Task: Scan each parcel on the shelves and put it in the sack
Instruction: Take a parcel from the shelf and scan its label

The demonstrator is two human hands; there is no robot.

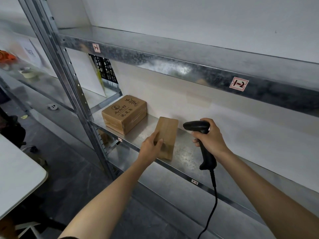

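Near L corner: 1 white rounded-edge tabletop (19,169), smooth, matte. 2 bare forearms reach fwd from the bottom of view, hands well apart.

The right hand (211,137) is wrapped tight round the handle of 1 black plastic pistol-shaped barcode scanner (206,152), its head aimed L. 1 thin black cable (214,200) hangs from its base.

The left hand (151,145) holds the near end of a small flat brown cardboard parcel (168,133), thumb across its top, fingers on its L edge. The parcel sits at the front of a dull speckled galvanised-metal shelf (189,157); can't tell if it's lifted.

Parcels: 2. The second, a thicker taped brown cardboard box w/ black printed characters (125,114), rests farther L and back on the same shelf, apart from the first.

Above: 1 more galvanised shelf board (172,66) w/ 2 red-bordered white stickers, "1-1" (96,48) and "1-2" (239,84). Behind, 1 black lattice plastic crate (104,69).
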